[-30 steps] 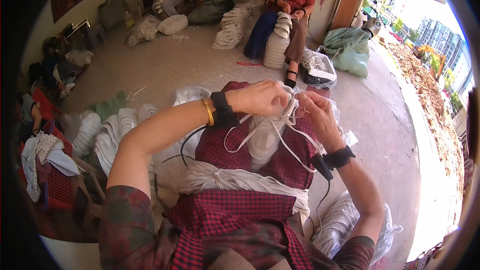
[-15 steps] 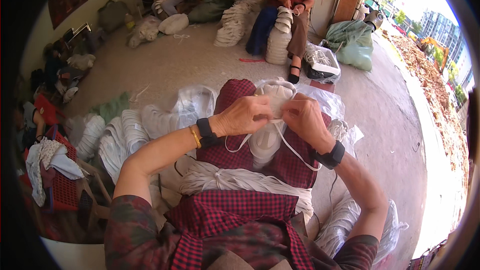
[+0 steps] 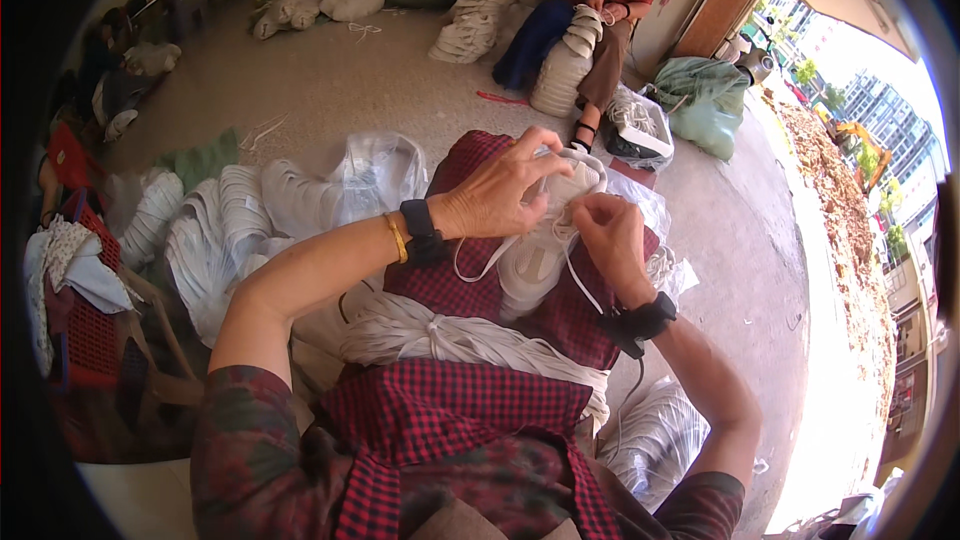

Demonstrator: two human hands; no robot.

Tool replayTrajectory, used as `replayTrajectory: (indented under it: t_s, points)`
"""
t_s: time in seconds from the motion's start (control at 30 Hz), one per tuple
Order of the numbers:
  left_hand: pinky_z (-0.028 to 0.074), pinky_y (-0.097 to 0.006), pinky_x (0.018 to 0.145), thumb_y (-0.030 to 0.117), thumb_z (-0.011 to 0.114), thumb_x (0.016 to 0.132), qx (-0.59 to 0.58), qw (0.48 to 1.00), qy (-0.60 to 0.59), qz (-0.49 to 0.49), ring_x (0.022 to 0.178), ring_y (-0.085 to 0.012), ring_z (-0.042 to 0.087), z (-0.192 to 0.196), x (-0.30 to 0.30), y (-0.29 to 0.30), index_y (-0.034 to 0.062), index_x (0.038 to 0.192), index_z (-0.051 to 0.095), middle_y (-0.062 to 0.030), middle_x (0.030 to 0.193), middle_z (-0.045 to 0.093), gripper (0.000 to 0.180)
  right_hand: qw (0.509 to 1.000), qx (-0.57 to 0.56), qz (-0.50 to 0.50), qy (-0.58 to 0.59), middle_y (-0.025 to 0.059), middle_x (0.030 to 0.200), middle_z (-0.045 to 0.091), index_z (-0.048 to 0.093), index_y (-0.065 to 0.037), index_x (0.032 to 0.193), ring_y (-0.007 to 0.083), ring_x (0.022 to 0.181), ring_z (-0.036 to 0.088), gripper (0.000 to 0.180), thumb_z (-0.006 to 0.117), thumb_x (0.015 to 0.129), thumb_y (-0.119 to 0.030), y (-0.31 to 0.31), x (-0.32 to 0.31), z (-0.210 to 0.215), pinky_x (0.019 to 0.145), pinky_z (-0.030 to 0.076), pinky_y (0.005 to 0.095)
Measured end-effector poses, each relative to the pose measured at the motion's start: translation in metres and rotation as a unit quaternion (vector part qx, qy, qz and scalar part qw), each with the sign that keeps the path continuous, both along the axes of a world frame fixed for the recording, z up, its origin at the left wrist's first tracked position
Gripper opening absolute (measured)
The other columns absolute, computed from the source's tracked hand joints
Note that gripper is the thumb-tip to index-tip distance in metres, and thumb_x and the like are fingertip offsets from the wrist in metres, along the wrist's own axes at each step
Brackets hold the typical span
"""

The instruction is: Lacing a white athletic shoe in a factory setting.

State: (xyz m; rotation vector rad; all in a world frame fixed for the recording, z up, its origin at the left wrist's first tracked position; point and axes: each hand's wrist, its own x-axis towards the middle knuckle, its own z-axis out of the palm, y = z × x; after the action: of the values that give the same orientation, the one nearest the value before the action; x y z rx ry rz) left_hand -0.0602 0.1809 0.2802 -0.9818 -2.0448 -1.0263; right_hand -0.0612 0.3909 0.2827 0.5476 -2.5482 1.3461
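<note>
A white shoe upper [image 3: 530,275] rests upright between my knees, on the red-and-black checked cloth [image 3: 440,285] over my lap. My left hand [image 3: 505,185] is at its upper left side, with the thumb and index finger spread apart. On the other side, my right hand [image 3: 612,235] pinches a thin white shoelace at the upper's eyelet edge. Loose lace ends loop down on both sides of the upper. Across my lap lies a tied bundle of white laces [image 3: 400,328].
Stacked white shoe uppers [image 3: 205,255] and plastic-wrapped ones [image 3: 375,175] lie to my left. A red plastic basket [image 3: 92,335] stands beyond them. Ahead, a seated person [image 3: 605,0] handles a stack of uppers. Nearby are a box of laces [image 3: 640,125] and a green sack [image 3: 705,105].
My left hand has lifted slightly and its fingers have spread from their closed pose. My right hand stays pinched near the eyelets. The whole view has shifted and tilted slightly.
</note>
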Motion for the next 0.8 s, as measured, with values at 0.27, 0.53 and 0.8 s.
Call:
replayTrajectory:
  t_s: [0.27,0.53,0.8]
  points:
    - [0.051,-0.039,0.09,0.02,0.072,0.067,-0.13,0.955,-0.264,-0.026,0.106,-0.0332,0.065,0.041,-0.047,-0.003,-0.0005,0.109,0.06,-0.0223,0.114,0.066,0.048,0.992,0.02,0.04,-0.117,0.0081,0.072,0.071,0.074,0.004,0.088,0.0104,0.067,0.065,0.023,0.069,0.085,-0.019,0.006,-0.005,0.013,0.063,0.052,0.0271]
    - [0.05,-0.037,0.067,0.027,0.076,0.06,-0.312,0.912,-0.265,-0.008,0.072,-0.0218,0.066,0.044,-0.063,-0.001,-0.0015,0.084,0.069,-0.0121,0.079,0.07,0.038,0.964,0.224,0.042,0.138,0.0174,0.076,0.07,0.07,0.0,0.088,0.0299,0.071,0.07,0.014,0.066,0.081,-0.012,0.0,0.004,0.014,0.066,0.053,0.0377]
    - [0.052,-0.031,0.074,0.019,0.074,0.068,-0.16,0.899,-0.363,-0.188,0.079,-0.0131,0.066,0.026,-0.072,-0.016,-0.0014,0.105,0.069,-0.0091,0.088,0.072,0.042,0.988,0.143,-0.021,0.054,0.0192,0.075,0.069,0.07,0.0,0.081,0.0341,0.072,0.07,0.014,0.066,0.081,-0.013,-0.012,0.003,-0.001,0.067,0.053,0.0417]
